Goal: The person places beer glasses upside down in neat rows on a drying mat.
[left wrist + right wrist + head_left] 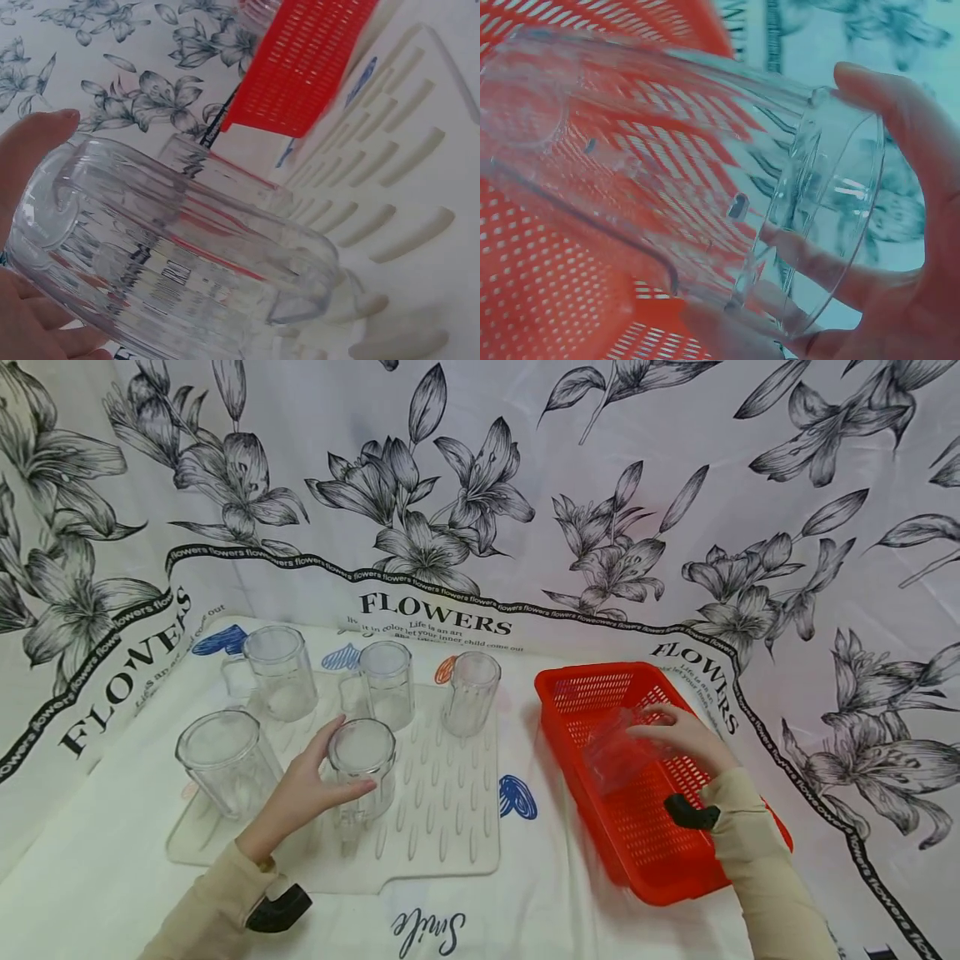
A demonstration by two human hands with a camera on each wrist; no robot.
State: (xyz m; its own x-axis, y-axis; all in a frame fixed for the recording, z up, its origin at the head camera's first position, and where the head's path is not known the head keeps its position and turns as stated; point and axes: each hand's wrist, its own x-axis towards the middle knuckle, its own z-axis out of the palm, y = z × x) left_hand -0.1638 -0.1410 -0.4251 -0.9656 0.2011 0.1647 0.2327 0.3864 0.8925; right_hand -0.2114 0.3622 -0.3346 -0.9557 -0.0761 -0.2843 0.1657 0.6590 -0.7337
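A clear glass mug (372, 793) stands upside down on the white ribbed draining mat (468, 847). Around its upturned base my left hand (300, 785) curls, thumb on one side and fingers on the other; the left wrist view shows the ridged side of this mug (187, 240). Over the red basket (588, 814), my right hand (678, 735) grips a clear glass (618, 756) by one end. This glass (667, 150) lies tilted, its far end down inside the basket walls in the right wrist view. Part of my right fingers shows through it.
Several other clear glasses stand upside down on the mat: a large mug (228, 760) at front left, a mug (281, 681) at back left, one (390, 689) at back middle, another glass (471, 697) to its right. A flowered cloth (450, 552) hangs behind.
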